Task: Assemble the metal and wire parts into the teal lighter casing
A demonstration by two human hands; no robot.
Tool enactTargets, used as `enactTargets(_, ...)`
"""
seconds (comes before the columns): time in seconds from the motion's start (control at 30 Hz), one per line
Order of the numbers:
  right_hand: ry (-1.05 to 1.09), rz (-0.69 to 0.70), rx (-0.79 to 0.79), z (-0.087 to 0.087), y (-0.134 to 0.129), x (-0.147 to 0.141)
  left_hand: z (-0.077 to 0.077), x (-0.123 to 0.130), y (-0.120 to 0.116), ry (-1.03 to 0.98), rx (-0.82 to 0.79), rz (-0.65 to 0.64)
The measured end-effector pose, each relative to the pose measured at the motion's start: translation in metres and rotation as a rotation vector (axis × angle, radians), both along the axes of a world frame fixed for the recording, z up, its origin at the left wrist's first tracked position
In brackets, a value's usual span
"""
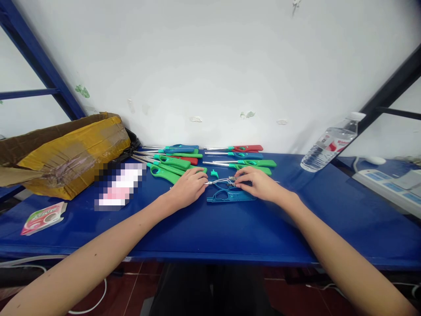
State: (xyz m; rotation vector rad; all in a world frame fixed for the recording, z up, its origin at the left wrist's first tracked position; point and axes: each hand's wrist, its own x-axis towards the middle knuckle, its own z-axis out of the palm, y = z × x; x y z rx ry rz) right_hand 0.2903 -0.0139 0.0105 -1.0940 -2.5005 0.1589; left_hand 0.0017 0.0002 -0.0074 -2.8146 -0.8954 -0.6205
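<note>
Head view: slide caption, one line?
Left hand and right hand at small metal parts by a blue lighter shell, with green, blue and red lighters beyond on the blue table.

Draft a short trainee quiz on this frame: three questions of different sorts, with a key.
1. Multiple choice: what colour is the casing piece lying by the right hand?
A) red
B) green
C) blue

2. True or false: the water bottle is on the person's left.

3. Short answer: which hand is closer to the small loose turquoise piece?

Key:
1. C, blue.
2. False; the water bottle is on the right, and the cardboard box is on the left.
3. The left hand.
</note>
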Motion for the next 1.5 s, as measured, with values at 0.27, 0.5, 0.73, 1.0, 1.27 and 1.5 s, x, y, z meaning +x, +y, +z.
enactTargets(0.27,0.009,0.011,-0.030,0.002,0.000,0.001,0.000,0.001,0.001,-0.029,-0.040,0.050)
enactTargets(0.5,-0.004,0.005,-0.017,0.002,-0.002,-0.002,-0.005,0.000,0.002,-0.025,-0.040,0.089)
enactTargets(0.73,0.006,-0.033,0.019,0.004,0.000,0.005,-0.005,0.000,0.000,-0.028,-0.044,0.072)
enactTargets(1.0,0.000,-0.093,0.073,0.004,0.001,0.008,-0.004,0.002,-0.003,-0.051,-0.040,0.046)
enactTargets(1.27,-0.075,-0.105,0.138,-0.016,0.011,0.004,-0.003,0.002,-0.003,-0.038,-0.050,0.015)
enactTargets(1.5,0.012,-0.135,0.108,-0.017,0.011,0.000,-0.005,0.001,-0.002,-0.005,-0.043,-0.003)
